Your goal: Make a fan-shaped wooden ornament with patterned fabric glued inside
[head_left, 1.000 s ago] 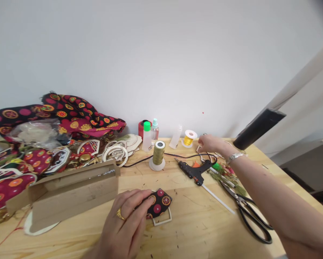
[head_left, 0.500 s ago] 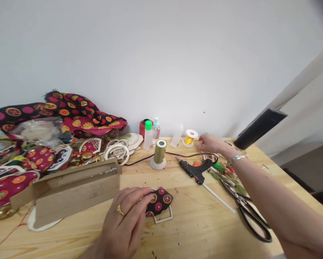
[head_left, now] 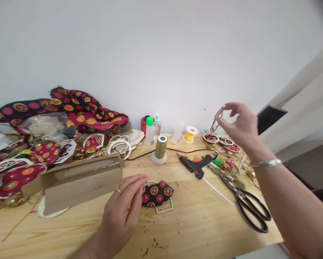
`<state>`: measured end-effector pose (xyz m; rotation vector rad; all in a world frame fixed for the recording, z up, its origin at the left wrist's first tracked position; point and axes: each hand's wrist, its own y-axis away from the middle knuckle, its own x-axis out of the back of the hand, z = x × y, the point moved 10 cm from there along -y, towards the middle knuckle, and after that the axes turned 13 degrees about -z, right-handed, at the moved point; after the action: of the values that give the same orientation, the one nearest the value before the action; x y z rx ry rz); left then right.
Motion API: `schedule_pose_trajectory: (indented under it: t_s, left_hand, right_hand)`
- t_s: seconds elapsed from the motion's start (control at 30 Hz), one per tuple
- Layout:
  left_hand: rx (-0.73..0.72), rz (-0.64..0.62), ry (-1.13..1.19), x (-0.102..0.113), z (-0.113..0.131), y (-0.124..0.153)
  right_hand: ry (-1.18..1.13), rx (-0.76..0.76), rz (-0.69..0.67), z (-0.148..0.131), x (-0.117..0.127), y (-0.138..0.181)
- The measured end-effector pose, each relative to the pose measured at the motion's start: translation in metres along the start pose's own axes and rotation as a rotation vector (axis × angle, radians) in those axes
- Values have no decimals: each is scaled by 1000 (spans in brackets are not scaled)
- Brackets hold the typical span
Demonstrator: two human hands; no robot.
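My left hand (head_left: 123,207), with a gold ring, has its fingers pressed together at the left end of a black fabric-covered piece (head_left: 160,194) printed with red circles. What sits between those fingertips, if anything, is hidden. Under the piece a thin pale frame (head_left: 165,208) sticks out at the lower right. Raised at the right, my right hand (head_left: 238,122) wears a silver bangle and pinches a small thin wooden frame (head_left: 214,124) between thumb and forefinger. Below it lie round fabric-filled ornaments (head_left: 210,138).
A black glue gun (head_left: 195,167), large scissors (head_left: 251,208) and green tassels (head_left: 239,184) lie right of centre. Behind stand an olive thread spool (head_left: 160,149), yellow thread spool (head_left: 189,136) and green-capped bottle (head_left: 150,131). Leftward are a cardboard box (head_left: 83,187), ornaments and patterned cloth (head_left: 88,108).
My right hand has lifted off the table's back edge and moved right, now with the wooden frame in its pinch. The left hand has drawn back slightly left, uncovering more of the fabric-covered piece.
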<state>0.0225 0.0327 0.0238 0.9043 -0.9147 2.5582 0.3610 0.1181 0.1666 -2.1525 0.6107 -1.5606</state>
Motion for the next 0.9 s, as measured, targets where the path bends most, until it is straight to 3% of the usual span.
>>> schedule_pose_trajectory:
  t_s: [0.07, 0.17, 0.3, 0.4, 0.53, 0.63, 0.73, 0.9]
  left_hand:
    - [160, 13, 153, 1, -17, 0]
    - [393, -14, 519, -11, -39, 3]
    - [538, -156, 1139, -43, -37, 6]
    - [538, -315, 1374, -57, -19, 5]
    - [641, -371, 1346, -62, -23, 2]
    - [679, -354, 1334, -63, -32, -4]
    - [692, -255, 1324, -61, -45, -6]
    - [716, -234, 1244, -62, -59, 2]
  right_hand:
    - [-60, 116, 96, -31, 23, 14]
    - [-127, 309, 43, -92, 29, 48]
    - [-188, 571, -402, -177, -29, 106]
    - [-213, 720, -661, -210, -73, 144]
    - [-414, 657, -798, -197, -100, 152]
    - [-620, 428, -853, -162, -117, 143]
    - [-765, 181, -936, -134, -142, 144]
    - [-1033, -108, -1097, -121, -176, 160]
